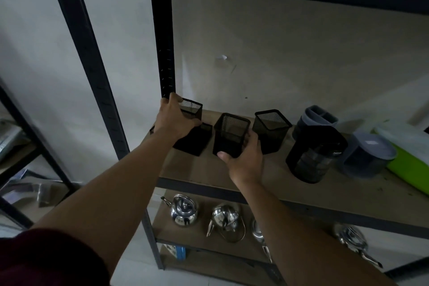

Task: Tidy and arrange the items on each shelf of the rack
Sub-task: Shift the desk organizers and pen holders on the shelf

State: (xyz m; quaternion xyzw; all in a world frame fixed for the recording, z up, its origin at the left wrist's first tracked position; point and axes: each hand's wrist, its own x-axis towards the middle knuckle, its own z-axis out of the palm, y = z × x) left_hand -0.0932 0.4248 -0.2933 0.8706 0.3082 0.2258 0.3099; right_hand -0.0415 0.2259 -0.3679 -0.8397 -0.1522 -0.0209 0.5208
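Note:
Several black mesh pen holders stand on the wooden shelf of a dark metal rack. My left hand is closed on the leftmost mesh holder, which sits on top of another mesh holder near the rack's back post. My right hand grips the middle mesh holder from its right and front side. A third mesh holder stands free just to the right of it.
To the right on the same shelf stand a dark jug, a grey container behind it, a lidded tub and a green box. Shiny steel kettles line the lower shelf. Another rack stands at the left.

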